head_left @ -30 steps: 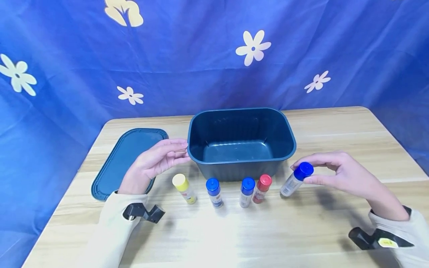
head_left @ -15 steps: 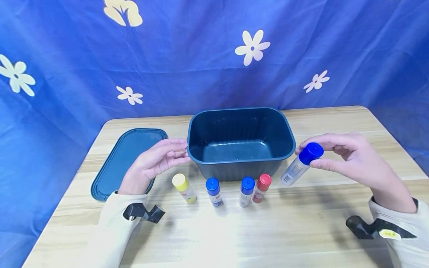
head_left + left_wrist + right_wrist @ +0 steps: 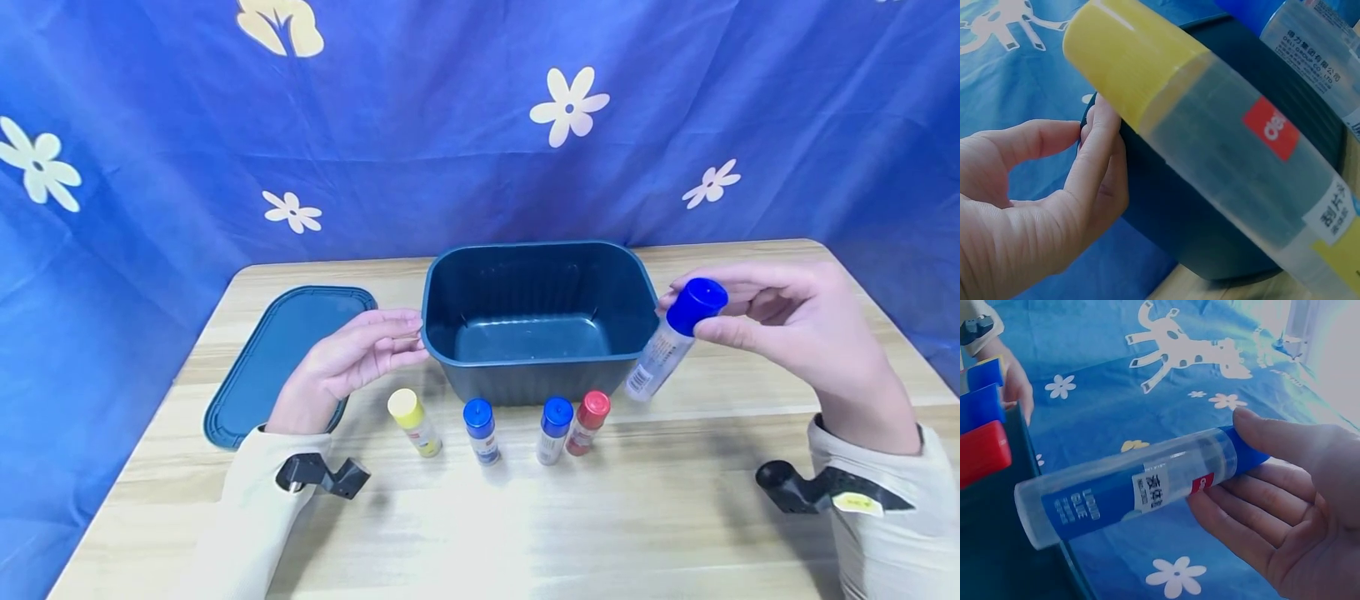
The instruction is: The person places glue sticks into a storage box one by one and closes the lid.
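My right hand (image 3: 795,321) pinches a clear liquid glue bottle (image 3: 660,362) by its blue cap, thumb on one side and fingers on the other. The bottle hangs tilted off the table, just right of the dark box (image 3: 540,379); its printed label shows in the right wrist view. At the box's left side, the thumb and fingertips of my left hand (image 3: 348,354) hold the rim. In front of the box stand a yellow-capped glue bottle (image 3: 416,423), two blue-capped bottles (image 3: 482,432) (image 3: 554,431) and a red-capped one (image 3: 588,423).
A dark lid (image 3: 288,358) lies on the table's left side, partly behind the left forearm. The wooden table (image 3: 465,533) backs onto a blue flowered curtain (image 3: 435,125). The box stands without a lid, its bare floor showing.
My right hand has lifted the blue-capped glue bottle up off the table, next to the box's right side. My left hand and the other bottles stay where they were.
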The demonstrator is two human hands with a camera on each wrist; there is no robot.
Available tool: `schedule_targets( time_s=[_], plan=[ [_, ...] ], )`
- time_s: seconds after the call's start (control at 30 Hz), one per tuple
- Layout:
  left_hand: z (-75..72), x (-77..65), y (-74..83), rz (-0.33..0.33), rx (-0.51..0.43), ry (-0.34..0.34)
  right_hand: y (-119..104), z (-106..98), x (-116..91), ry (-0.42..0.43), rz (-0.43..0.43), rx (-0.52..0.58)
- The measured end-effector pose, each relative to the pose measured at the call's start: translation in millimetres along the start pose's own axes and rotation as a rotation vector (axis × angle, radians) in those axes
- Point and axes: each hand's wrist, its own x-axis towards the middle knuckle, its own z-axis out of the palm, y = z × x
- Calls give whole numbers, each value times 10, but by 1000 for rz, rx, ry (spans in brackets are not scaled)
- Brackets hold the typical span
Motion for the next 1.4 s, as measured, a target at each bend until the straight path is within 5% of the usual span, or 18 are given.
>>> schedule_targets(
  time_s=[0.27, 0.53, 0.83, 1.4],
  plan=[
    [0, -2, -17, -3, 5, 2, -99, 87, 110, 159, 87, -104],
    [-22, -14, -14, -5, 16, 5, -89, 146, 215, 290, 53, -71],
    [-4, -10, -20, -5, -16, -1, 64, 183, 274, 213, 62, -127],
    [-1, -12, -40, 22, -25, 50, 422, 224, 404, 230, 142, -233]
  ],
)
